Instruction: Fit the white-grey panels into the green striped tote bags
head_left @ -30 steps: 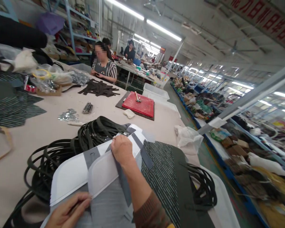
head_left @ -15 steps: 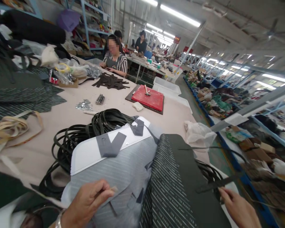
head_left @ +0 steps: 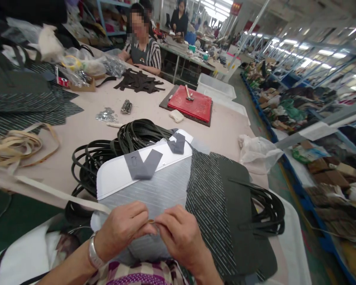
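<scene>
Close together at the front, my left hand [head_left: 123,223] and my right hand [head_left: 182,233] are both closed in a pinch. A cream strip [head_left: 62,194] runs from the left into my left hand, and a small tan bit of it shows between the fingertips. Under my hands lies a grey bag panel [head_left: 169,186] with a white band and dark V-shaped patches. To the right is a dark striped bag panel [head_left: 207,198] with black strap handles [head_left: 274,206]. A bundle of black straps [head_left: 136,134] lies behind the grey panel.
A coil of cream tape [head_left: 20,144] lies on the left. Farther back are metal pieces [head_left: 106,114], dark strips [head_left: 139,81], and a red board [head_left: 191,105] bearing a hammer [head_left: 189,94]. A plastic bag [head_left: 259,152] sits at the right edge. A co-worker [head_left: 142,47] sits across the table.
My right hand has left the black strap at the right and come over to meet my left hand. The strap handles now lie looped on the dark panel. The view has tilted down.
</scene>
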A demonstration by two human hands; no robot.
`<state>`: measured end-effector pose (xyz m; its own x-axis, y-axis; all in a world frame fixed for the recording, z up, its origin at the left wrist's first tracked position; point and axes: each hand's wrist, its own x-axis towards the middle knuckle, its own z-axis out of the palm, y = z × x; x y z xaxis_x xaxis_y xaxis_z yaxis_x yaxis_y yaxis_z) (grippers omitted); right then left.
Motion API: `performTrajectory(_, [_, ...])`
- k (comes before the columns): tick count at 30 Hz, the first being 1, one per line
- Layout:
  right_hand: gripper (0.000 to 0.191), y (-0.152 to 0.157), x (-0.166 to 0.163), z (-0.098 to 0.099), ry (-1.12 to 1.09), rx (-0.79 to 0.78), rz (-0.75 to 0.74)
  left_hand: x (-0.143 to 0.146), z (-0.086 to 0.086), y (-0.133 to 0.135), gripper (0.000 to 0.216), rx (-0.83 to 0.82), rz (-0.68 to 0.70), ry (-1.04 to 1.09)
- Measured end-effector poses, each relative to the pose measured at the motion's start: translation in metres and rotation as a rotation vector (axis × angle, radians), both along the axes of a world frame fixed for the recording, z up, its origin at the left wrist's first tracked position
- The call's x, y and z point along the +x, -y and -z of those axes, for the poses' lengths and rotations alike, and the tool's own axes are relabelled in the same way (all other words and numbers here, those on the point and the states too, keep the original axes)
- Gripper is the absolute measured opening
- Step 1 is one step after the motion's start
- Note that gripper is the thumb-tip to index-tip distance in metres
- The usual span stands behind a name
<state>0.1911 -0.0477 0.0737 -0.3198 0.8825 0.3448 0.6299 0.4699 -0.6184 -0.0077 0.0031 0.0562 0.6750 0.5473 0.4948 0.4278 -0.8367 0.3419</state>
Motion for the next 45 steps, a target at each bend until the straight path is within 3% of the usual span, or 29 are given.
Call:
performTrajectory(3, [0.013, -0.005, -0.008, 0.01, 0.037, 0.065, -0.025, -0.006, 0.006, -0.001, 0.037, -0.063, -0.035, 0.016])
performTrajectory(7, [0.014, -0.015, -0.024, 0.021, -0.013, 0.117, 0.044, -0.012, 0.011, -0.005, 0.029, -0.269, -0.053, 0.084])
performTrajectory(9, [0.014, -0.027, -0.033, 0.028, -0.152, 0.005, 0.152, -0.014, 0.01, -0.008, 0.031, -0.292, -0.049, 0.132])
performTrajectory(13, [0.014, -0.074, -0.028, 0.048, -0.541, -0.423, 0.496, -0.021, 0.009, -0.012, 0.025, -0.287, -0.069, 0.193])
performTrajectory(16, [0.029, -0.118, -0.012, 0.065, -0.665, -0.574, 0.584, -0.031, 0.023, -0.018, 0.024, -0.37, -0.196, 0.176])
performTrajectory(19, [0.037, -0.149, -0.002, 0.075, -0.611, -0.602, 0.569, -0.042, 0.048, -0.024, 0.026, -0.378, -0.332, 0.134])
performTrajectory(24, [0.026, -0.164, -0.008, 0.073, -0.418, -0.62, 0.572, -0.052, 0.076, -0.026, 0.028, -0.333, -0.34, 0.082])
performTrajectory(29, [0.018, -0.166, -0.006, 0.075, -0.222, -0.61, 0.564, -0.052, 0.081, -0.025, 0.026, -0.31, -0.343, 0.108])
performTrajectory(33, [0.041, -0.167, 0.017, 0.075, -0.091, -0.591, 0.621, -0.052, 0.082, -0.025, 0.025, -0.275, -0.35, 0.128])
performTrajectory(35, [0.039, -0.172, 0.022, 0.068, -0.046, -0.546, 0.641, -0.052, 0.081, -0.024, 0.025, -0.288, -0.349, 0.131])
performTrajectory(38, [0.027, -0.183, -0.002, 0.051, -0.04, -0.405, 0.554, -0.051, 0.08, -0.023, 0.025, -0.335, -0.341, 0.122])
performTrajectory(42, [0.022, -0.201, -0.084, 0.033, 0.161, -0.181, 0.188, -0.05, 0.077, -0.02, 0.025, -0.342, -0.319, 0.098])
performTrajectory(45, [0.038, -0.217, -0.137, 0.033, 0.435, -0.232, 0.208, -0.051, 0.076, -0.016, 0.025, -0.326, -0.293, 0.098])
